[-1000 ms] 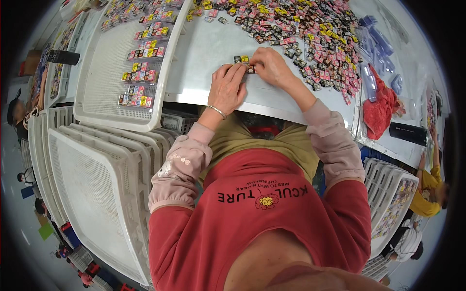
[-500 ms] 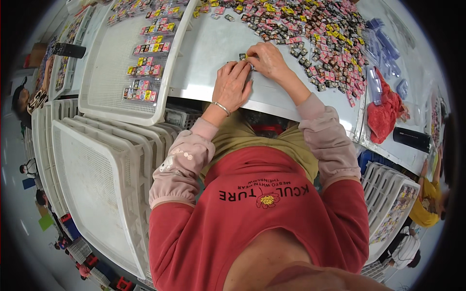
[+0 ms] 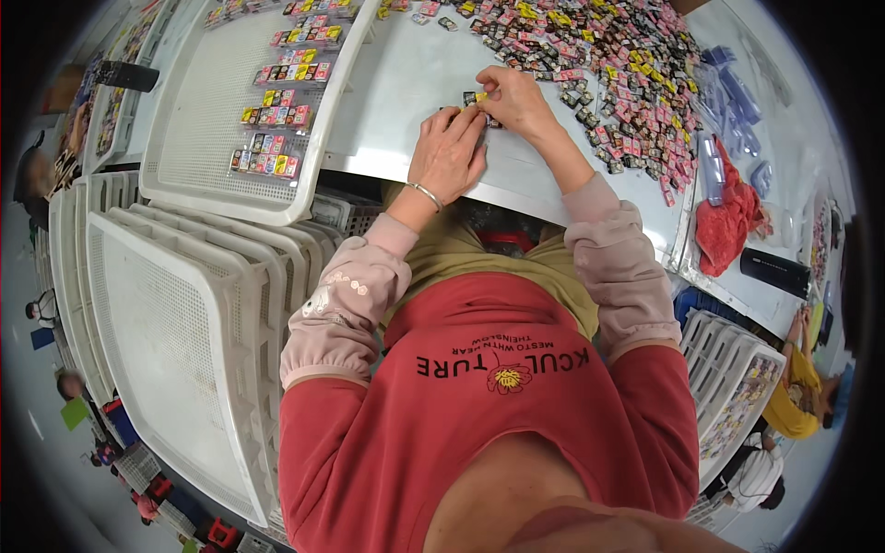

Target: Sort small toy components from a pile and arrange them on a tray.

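Small rectangular blocks (image 3: 470,98) in black, pink and yellow lie on the pale metal table between my hands. My left hand (image 3: 447,155) bends over them with its fingers close together; its fingertips, and whatever they grip, are hidden. Just right of it, my right hand (image 3: 518,103) pinches a small yellow block (image 3: 481,97) between thumb and fingertips. Beyond my right hand spreads a large loose pile of the same blocks (image 3: 636,83). On the left, a white tray (image 3: 198,138) carries clear packs filled with rows of blocks (image 3: 277,115).
White perforated trays (image 3: 161,313) stand stacked at my left. To the right lie clear plastic cases (image 3: 737,92), a red cloth (image 3: 724,221) and a black box (image 3: 774,272). More filled trays (image 3: 737,405) stand at lower right. Other people work farther off on both sides.
My right hand has lifted slightly and its fingers have drawn together in a pinch. My left hand stays at the blocks, shifted a little. The whole view has moved slightly.
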The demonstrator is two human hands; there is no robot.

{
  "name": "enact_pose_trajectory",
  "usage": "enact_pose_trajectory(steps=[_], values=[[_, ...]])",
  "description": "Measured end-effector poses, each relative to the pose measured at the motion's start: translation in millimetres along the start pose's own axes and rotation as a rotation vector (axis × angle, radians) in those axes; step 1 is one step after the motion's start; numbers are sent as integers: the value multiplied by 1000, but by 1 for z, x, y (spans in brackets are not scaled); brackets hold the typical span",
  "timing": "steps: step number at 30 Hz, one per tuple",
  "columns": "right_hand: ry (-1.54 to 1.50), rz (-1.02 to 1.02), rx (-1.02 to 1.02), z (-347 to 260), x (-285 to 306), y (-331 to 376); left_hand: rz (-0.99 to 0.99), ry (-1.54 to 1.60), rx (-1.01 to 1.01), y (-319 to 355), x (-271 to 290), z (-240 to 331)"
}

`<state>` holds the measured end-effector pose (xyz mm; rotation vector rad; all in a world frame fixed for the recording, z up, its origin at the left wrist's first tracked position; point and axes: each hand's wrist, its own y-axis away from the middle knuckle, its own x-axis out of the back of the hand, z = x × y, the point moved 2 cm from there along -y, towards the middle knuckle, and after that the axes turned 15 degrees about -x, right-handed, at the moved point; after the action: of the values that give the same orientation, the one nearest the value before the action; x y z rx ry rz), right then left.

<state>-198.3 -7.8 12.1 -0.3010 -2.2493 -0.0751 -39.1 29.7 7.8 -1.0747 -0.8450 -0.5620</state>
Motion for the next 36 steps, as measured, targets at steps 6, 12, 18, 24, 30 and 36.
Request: enact_pose_trajectory(steps=[6, 12, 18, 24, 30, 36], values=[[-30, -105, -34, 1, 3, -3, 13, 11, 6, 2, -1, 0], [-270, -154, -97, 17, 15, -7, -5, 11, 6, 1, 2, -1], [-112, -116, 94, 6, 9, -8, 10, 11, -1, 1, -1, -2], [114, -26, 310, 3, -4, -3, -18, -11, 1, 1, -2, -2], [-193, -45, 153, 15, 20, -5, -38, -2, 7, -1, -3, 0], [-261, 47, 56, 51, 54, 35, -11, 36, 39, -4, -3, 1]])
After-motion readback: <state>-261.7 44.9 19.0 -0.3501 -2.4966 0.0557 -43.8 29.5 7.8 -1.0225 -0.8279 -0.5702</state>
